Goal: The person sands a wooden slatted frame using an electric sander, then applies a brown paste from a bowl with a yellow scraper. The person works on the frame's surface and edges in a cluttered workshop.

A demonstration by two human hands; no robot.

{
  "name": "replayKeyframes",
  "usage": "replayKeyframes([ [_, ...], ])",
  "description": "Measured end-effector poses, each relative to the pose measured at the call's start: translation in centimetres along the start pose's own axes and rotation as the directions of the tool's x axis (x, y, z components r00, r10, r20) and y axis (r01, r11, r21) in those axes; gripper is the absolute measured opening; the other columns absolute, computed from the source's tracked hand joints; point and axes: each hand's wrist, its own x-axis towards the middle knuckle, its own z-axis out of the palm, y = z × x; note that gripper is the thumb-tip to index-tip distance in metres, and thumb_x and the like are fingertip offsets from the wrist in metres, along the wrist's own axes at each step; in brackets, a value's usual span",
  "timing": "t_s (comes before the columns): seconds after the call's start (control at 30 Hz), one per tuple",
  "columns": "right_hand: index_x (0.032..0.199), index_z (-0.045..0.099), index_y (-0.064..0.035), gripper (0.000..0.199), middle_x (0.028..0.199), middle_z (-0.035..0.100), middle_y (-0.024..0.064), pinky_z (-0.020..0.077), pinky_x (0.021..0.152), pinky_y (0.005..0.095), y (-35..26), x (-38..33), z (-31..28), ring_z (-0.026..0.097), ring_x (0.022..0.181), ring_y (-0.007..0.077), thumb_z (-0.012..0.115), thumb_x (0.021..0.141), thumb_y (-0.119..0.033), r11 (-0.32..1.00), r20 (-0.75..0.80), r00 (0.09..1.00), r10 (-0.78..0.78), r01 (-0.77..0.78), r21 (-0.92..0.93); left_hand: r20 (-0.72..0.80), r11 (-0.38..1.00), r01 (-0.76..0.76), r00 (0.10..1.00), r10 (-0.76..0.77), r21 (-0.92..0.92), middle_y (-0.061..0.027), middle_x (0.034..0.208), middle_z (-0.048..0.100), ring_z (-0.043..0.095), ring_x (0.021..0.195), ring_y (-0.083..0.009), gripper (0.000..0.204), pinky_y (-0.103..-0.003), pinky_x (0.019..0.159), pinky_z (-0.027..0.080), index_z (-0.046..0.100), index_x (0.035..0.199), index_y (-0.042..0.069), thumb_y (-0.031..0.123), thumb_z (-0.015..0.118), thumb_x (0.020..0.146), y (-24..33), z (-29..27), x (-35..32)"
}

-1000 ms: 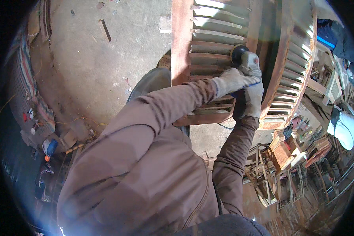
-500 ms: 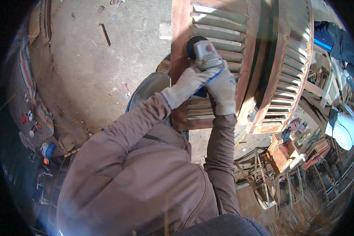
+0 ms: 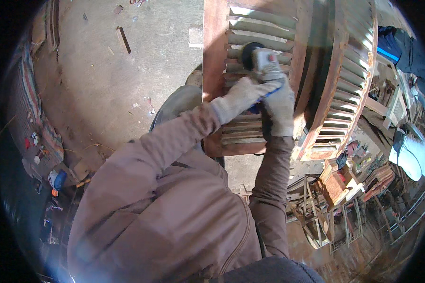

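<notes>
Through the head camera I have the grinder (image 3: 268, 61) at 1 o'clock of the view, above the slats of the near wooden shutter (image 3: 214, 52). Its dark round disc (image 3: 251, 54) sits at the tool's 10 o'clock end; I cannot tell whether it touches the wood.

Both hands wear pale gloves. My left hand (image 3: 241, 99), coming in from 8 o'clock, is closed on the grinder, right against the other glove. My right hand (image 3: 280, 109), coming up from 6 o'clock, is wrapped around the tool's body. I cannot make out the fingertips beneath.

At 3 o'clock of the near shutter stands a second slatted shutter (image 3: 336, 89), beside it. A short wood offcut (image 3: 123, 39) lies on the concrete floor (image 3: 108, 80) at 11 o'clock, and a jumble of wooden frames (image 3: 311, 212) fills 4 o'clock.
</notes>
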Motion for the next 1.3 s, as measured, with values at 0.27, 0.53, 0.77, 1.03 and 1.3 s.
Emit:
replayKeyframes([
  [0.27,0.133,0.059,-0.0039,0.071,0.105,0.073,0.027,0.055,0.086,0.0498,0.5,0.4,0.1,0.071,0.101,0.0433,0.078,0.08,-0.048,0.999,0.012,0.999,-0.032,0.032,0.019,0.053,0.984,0.054,0.998,-0.045,-0.168,-0.0036,0.106,0.073,0.069,0.088,-0.0131,0.047,-0.026,0.077,0.058,0.068,0.126,0.001,0.036,0.076,0.095,-0.6,0.0,0.3],
  [0.53,0.126,0.068,-0.0087,0.059,0.112,0.075,0.0212,0.0556,0.089,0.0433,3.8,3.3,-3.8,0.072,0.106,0.0371,0.08,0.079,-0.042,0.981,-0.101,0.991,0.083,-0.063,0.186,0.031,0.944,0.124,0.99,-0.14,0.306,-0.0048,0.09,0.073,0.067,0.08,-0.0138,0.054,-0.03,0.072,0.054,0.076,0.107,-0.001,0.05,0.078,0.089,0.8,5.6,7.0],
  [0.77,0.121,0.06,-0.0055,0.056,0.1,0.072,0.0287,0.0555,0.083,0.0526,-3.9,-1.0,1.7,0.071,0.099,0.0465,0.075,0.083,-0.043,0.998,0.073,0.996,-0.041,0.045,-0.053,-0.162,0.955,-0.162,0.979,0.124,-0.249,-0.0093,0.112,0.074,0.068,0.1,-0.0146,0.05,-0.031,0.088,0.055,0.071,0.122,0.0,0.042,0.075,0.094,0.3,-2.1,-2.8],
  [1.03,0.123,0.067,-0.0085,0.054,0.111,0.074,0.0226,0.0551,0.088,0.0471,2.7,2.2,-3.3,0.071,0.107,0.0408,0.077,0.082,-0.042,0.988,-0.036,0.989,0.143,-0.141,0.061,0.092,0.982,0.099,0.989,-0.115,0.159,-0.0082,0.108,0.075,0.067,0.095,-0.0145,0.053,-0.034,0.086,0.054,0.072,0.122,0.003,0.047,0.075,0.092,-0.9,4.5,5.1],
  [1.3,0.124,0.063,-0.0064,0.057,0.101,0.074,0.0257,0.0559,0.083,0.0487,0.3,1.7,-0.2,0.073,0.098,0.0426,0.077,0.082,-0.042,0.993,-0.035,0.999,0.019,-0.015,0.118,0.005,0.956,0.001,1.0,-0.003,0.292,-0.0128,0.105,0.076,0.072,0.095,-0.0212,0.063,-0.034,0.087,0.055,0.073,0.117,0.0,0.057,0.073,0.09,0.0,-0.3,2.5],
])
